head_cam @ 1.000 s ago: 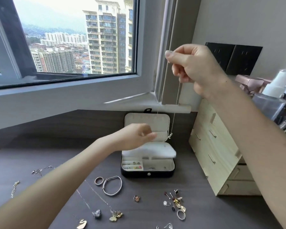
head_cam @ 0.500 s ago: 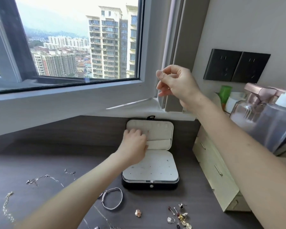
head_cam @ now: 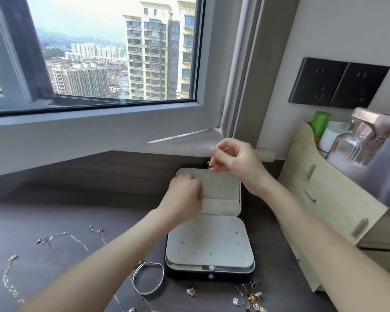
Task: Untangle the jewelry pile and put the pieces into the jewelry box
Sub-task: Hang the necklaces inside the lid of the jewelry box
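— Where's the box?
— The jewelry box sits open dead ahead, lid standing upright. My right hand hovers just above its top edge, thumb and forefinger pinched on what I take for a fine chain, too thin to see.
— Left?
— My left hand is nearer, curled against the lid; gripping anything, can't tell.

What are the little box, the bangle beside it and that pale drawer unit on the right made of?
Jewelry box: black shell, probably faux leather, with a matte cream, velvety-looking lining. Bangle: silver-coloured metal; it glints. Drawer unit: pale unfinished wood with faint grain, likely plywood.
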The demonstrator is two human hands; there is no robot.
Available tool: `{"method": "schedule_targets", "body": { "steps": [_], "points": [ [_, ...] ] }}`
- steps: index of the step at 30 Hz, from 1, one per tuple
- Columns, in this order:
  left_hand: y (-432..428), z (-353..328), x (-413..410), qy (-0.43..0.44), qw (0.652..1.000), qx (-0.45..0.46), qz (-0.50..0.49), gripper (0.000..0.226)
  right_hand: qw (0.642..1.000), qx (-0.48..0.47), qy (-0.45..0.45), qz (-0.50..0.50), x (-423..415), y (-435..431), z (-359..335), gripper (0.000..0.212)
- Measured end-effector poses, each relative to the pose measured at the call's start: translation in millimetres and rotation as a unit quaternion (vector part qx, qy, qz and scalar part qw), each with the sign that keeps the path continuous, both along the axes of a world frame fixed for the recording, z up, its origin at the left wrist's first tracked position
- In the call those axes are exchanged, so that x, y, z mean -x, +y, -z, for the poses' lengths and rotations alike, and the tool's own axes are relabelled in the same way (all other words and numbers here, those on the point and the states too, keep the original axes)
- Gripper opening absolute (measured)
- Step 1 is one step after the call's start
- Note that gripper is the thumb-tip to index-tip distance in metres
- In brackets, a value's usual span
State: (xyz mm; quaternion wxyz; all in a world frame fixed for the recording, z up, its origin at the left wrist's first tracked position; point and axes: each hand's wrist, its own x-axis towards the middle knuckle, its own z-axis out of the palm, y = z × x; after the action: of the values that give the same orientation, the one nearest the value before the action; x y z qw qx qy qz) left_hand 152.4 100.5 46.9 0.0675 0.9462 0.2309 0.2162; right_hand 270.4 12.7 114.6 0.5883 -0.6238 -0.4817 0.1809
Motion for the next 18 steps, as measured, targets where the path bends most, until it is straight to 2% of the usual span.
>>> {"method": "schedule_targets", "body": {
  "steps": [3,6,10,12,15,17,18],
  "points": [
    [5,-7,-3,-0.126,0.987,0.098,-0.008,0.02,1.0,0.007,0.025,-0.006,-1,-2,12,0.014],
    [8,-17,-7,-0.155,0.964,0.214,0.014,0.031,0.998,0.005,0.052,-0.019,-3,-2,18,0.014],
    [13,-17,-10,-0.191,0.922,0.332,0.063,0.021,0.996,-0.005,0.083,-0.03,-5,0,20,0.016],
    [15,-16,-9,-0.201,0.916,0.34,0.072,0.011,0.995,-0.006,0.093,-0.027,-6,0,21,0.015],
    [16,-13,-8,-0.209,0.927,0.306,0.064,0.009,0.996,0.003,0.093,0.008,-7,-3,28,0.013],
    [18,-10,-7,-0.223,0.942,0.25,0.034,0.01,0.997,0.022,0.044,0.065,-8,-3,37,0.012],
    [19,-8,-8,-0.231,0.949,0.216,0.016,0.009,0.994,0.036,-0.012,0.103,-8,-3,42,0.012]
  ]
}}
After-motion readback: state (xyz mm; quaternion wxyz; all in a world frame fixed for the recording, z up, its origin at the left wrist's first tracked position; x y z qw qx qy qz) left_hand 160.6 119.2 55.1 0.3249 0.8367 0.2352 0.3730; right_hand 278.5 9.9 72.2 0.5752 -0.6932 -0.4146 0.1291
